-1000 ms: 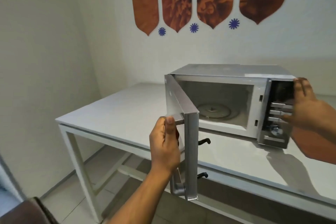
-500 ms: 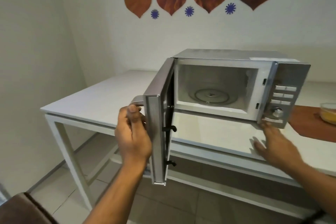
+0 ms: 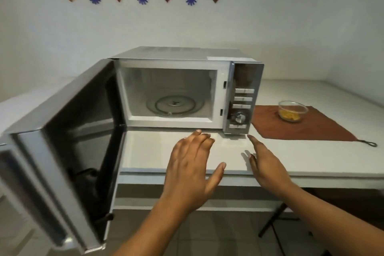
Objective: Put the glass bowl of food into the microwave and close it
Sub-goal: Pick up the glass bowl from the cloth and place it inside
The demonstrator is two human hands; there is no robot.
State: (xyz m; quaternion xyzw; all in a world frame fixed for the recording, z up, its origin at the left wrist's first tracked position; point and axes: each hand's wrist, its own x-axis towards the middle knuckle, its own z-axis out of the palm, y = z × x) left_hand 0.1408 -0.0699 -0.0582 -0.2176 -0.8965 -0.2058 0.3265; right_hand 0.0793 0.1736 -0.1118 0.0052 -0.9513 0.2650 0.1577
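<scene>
The microwave [image 3: 178, 89] stands open on the white counter [image 3: 291, 158], its door [image 3: 62, 141] swung wide to the near left and jutting out past the counter's near edge. Both hands hover empty over the counter in front of the opening: the left hand [image 3: 193, 170] has its fingers [image 3: 204, 141] spread and loose, and the right hand [image 3: 268, 164] is open too, edge-on, gripping nothing.

The glass bowl [image 3: 292, 111] sits well apart to the right, on a brown cloth mat [image 3: 301, 129], beyond the control panel [image 3: 242, 97]. The reach there probably has to pass the panel's near corner, so a knuckle could clip it. The bowl is smooth glass, and a one-sided grip might let it tilt and spill. The mat may drag along if the bowl is slid rather than lifted. The protruding door is a risk as well: a hip or forearm could knock it.

The bowl holds a low heap of yellow food at the bottom, far from full. The microwave cavity holds only its glass turntable [image 3: 175, 104], bare.
</scene>
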